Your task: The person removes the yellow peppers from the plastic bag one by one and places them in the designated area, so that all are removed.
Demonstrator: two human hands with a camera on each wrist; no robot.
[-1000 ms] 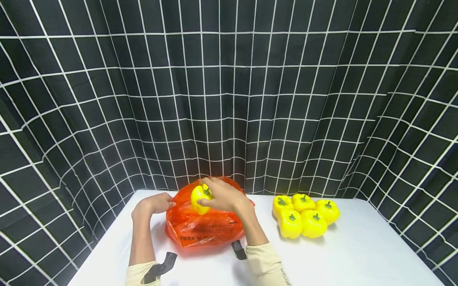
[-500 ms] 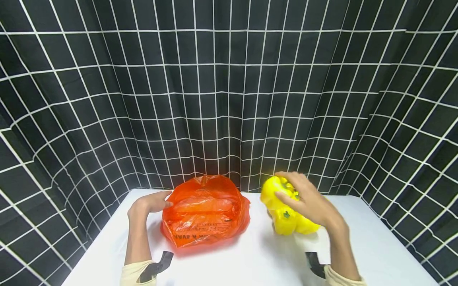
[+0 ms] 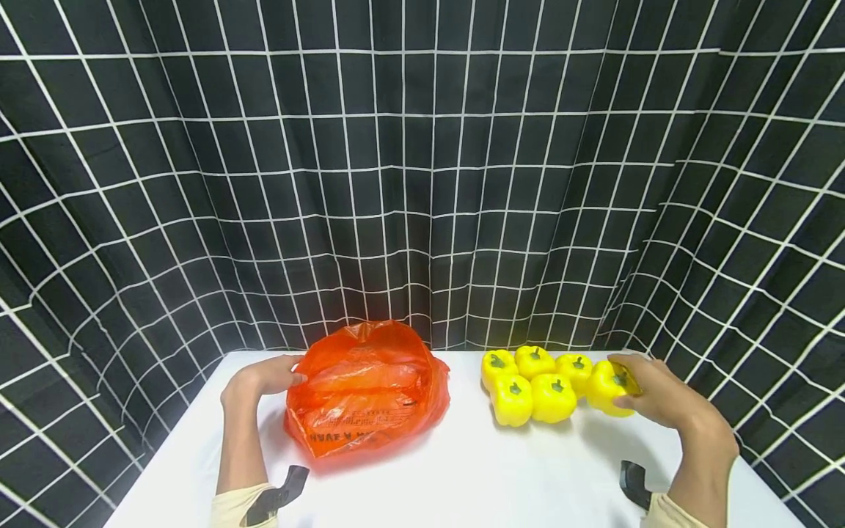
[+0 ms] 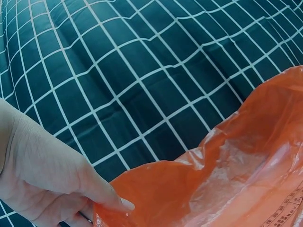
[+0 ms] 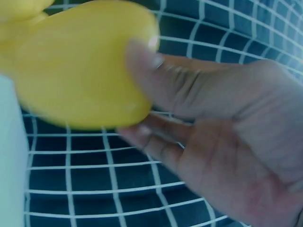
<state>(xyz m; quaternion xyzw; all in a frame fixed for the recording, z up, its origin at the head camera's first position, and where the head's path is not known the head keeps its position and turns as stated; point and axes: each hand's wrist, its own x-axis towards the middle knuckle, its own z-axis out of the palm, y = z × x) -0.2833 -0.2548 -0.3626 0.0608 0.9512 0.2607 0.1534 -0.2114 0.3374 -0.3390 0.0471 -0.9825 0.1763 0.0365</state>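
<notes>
On the left, an orange-red plastic bag [image 3: 370, 389] with printed lettering lies on the white table, its mouth raised at the back. My left hand [image 3: 262, 378] pinches the bag's left rim between thumb and fingers; the left wrist view shows the thumb over the film. At the right end of a group of yellow bell peppers [image 3: 553, 398], my right hand [image 3: 660, 392] grips one more yellow bell pepper [image 3: 607, 387]. In the right wrist view, thumb and fingers wrap the side of this pepper [image 5: 85, 66], which sits close beside its neighbours.
Several peppers stand in two rows, green stems up, right of the bag. Behind and along the sides hangs a black curtain [image 3: 396, 183] with a white grid. The white table [image 3: 462, 477] extends between bag and peppers and in front.
My right hand has carried a pepper from the bag's mouth rightward, over the group, to the group's right end. My left hand keeps its hold on the rim. The head view has shifted slightly.
</notes>
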